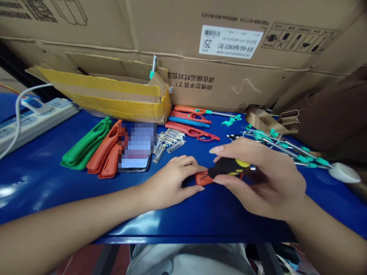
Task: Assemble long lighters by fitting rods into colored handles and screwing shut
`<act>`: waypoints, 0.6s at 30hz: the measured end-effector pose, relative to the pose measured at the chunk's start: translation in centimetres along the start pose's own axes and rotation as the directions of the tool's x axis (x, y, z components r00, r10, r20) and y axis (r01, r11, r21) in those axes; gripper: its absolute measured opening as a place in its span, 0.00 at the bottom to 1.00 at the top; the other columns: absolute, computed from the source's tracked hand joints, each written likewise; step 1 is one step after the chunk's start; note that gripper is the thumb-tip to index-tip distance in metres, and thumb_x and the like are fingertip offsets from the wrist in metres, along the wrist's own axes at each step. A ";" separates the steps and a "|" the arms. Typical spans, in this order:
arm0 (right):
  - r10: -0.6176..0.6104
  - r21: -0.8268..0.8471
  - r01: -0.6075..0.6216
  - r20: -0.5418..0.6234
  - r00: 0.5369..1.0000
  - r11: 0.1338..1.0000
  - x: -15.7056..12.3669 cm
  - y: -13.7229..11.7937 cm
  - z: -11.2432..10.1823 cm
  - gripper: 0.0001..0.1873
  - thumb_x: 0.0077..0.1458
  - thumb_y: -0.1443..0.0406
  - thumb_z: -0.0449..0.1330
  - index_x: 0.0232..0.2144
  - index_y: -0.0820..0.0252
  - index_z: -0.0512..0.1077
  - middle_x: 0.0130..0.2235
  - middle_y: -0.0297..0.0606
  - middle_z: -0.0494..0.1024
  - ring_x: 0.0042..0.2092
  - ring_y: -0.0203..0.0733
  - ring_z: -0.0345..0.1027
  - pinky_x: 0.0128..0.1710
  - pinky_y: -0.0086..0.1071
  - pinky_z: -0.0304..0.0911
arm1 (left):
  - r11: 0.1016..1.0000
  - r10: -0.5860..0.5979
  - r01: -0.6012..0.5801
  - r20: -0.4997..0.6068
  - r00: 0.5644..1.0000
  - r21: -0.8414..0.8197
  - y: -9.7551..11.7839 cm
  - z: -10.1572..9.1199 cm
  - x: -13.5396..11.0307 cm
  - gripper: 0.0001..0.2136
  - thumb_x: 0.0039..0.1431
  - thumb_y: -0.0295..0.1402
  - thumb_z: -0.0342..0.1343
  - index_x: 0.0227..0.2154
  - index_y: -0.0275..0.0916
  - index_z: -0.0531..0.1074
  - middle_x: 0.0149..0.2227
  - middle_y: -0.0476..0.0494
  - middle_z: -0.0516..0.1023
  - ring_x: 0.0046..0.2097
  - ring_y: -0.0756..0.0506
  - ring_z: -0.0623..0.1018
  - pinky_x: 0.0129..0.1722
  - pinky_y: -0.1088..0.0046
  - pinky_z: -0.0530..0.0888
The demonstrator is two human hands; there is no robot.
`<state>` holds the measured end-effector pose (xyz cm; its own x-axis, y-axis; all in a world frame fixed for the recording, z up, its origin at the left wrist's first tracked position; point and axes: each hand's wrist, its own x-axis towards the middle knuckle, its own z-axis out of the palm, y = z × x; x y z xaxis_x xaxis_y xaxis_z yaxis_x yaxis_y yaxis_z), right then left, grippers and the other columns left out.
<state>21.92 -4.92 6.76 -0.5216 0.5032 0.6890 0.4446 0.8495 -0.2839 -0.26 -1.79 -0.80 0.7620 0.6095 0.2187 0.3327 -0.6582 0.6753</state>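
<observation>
My left hand (172,181) lies low over the blue table, its thumb and fingers closed on the near end of an orange lighter casing (204,179). Above that casing, my right hand (275,183) grips a stubby screwdriver (225,168) with a black and yellow handle between thumb and fingers. A bit of metal shaft shows beside the handle. Whether the screwdriver's tip touches the casing I cannot tell, and the far part of the casing is hidden by the right hand and the handle.
Green casings (86,145), orange casings (104,152) and a phone (136,147) lie left. Small clear tanks (172,139) and red lighter casings (192,130) are behind my hands. Metal tubes with teal parts (289,149) lie right. A yellow-taped carton (114,97) and power strip (37,118) stand at the back left.
</observation>
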 end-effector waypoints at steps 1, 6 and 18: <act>-0.006 -0.049 0.006 -0.010 1.000 0.999 0.0 0.0 0.0 0.22 0.61 0.67 0.66 0.57 0.56 0.70 0.43 0.38 0.85 0.40 0.42 0.81 0.39 0.32 0.77 | 1.000 -0.002 0.002 -0.002 1.000 -0.003 0.0 0.0 0.0 0.14 0.65 0.34 0.62 0.52 0.43 0.75 0.46 0.43 0.76 0.49 0.41 0.75 0.54 0.60 0.71; 0.049 0.064 -0.052 0.036 0.998 0.997 -0.1 -0.1 -0.2 0.23 0.65 0.69 0.56 0.62 0.58 0.66 0.53 0.43 0.82 0.53 0.46 0.78 0.51 0.38 0.75 | 1.000 -0.010 0.010 0.005 1.000 -0.006 0.1 -0.1 0.1 0.11 0.65 0.35 0.63 0.49 0.42 0.76 0.46 0.43 0.75 0.50 0.41 0.74 0.55 0.59 0.71; 0.072 0.013 -0.073 0.041 0.997 0.997 -0.4 -0.1 0.3 0.26 0.67 0.68 0.53 0.66 0.61 0.61 0.53 0.45 0.79 0.49 0.45 0.77 0.46 0.37 0.75 | 1.000 -0.001 0.001 0.012 1.000 0.012 0.1 -0.1 0.0 0.15 0.66 0.35 0.61 0.54 0.41 0.74 0.46 0.42 0.75 0.49 0.40 0.73 0.53 0.58 0.70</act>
<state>21.86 -5.15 6.35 -0.5175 0.5691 0.6390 0.4716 0.8128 -0.3420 -0.28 -1.82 -0.68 0.7683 0.6048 0.2096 0.3401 -0.6630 0.6669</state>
